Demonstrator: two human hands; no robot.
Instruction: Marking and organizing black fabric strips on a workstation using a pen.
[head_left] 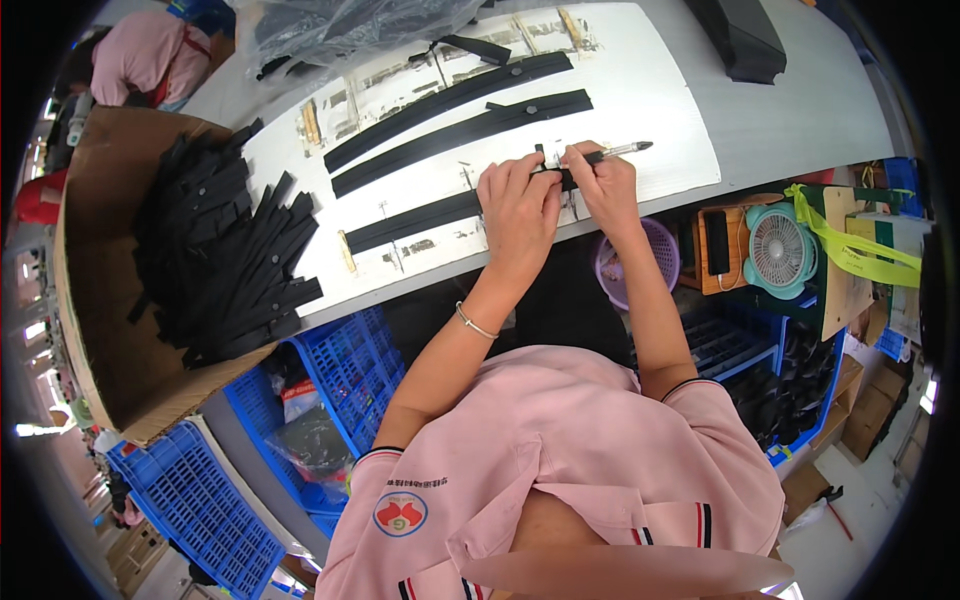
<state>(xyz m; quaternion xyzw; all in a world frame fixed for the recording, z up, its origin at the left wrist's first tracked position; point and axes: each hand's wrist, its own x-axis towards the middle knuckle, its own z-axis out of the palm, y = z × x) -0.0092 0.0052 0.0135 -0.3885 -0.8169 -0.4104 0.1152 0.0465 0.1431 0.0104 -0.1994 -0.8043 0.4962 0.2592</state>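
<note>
- Nearest: the person's pink shirt [560, 450] fills the lower frame; both bare forearms reach up and away to the table edge. A thin bracelet [476, 322] sits on the left wrist.
- Left hand [518, 208]: palm down, fingers curled and pressing flat on the right end of the nearest black strip [412, 222], pinning it to the white board [640, 100]. Not wrapped around it; more a press than a grasp.
- Right hand [603, 188]: closed around a pen [620, 151], the pen's far end sticking out to the right. The hand rests on the same strip end, touching the left hand.
- That strip lies along the board's near edge, running left from under the hands.
- Beyond the hands: two more long black strips [460, 130] lie on the board, slanted, side by side, apart from the near one.
- Left of the board: an open cardboard box [100, 330] holding a heap of black strips [225, 250].
- Under the table: blue plastic crates [340, 365], a purple basket [655, 255] just right of the right forearm, and a small teal fan [780, 250] farther right.
- Far end: clear plastic sheeting [350, 25] bunched at the table's back; another person in pink [140, 60] at the upper left.
</note>
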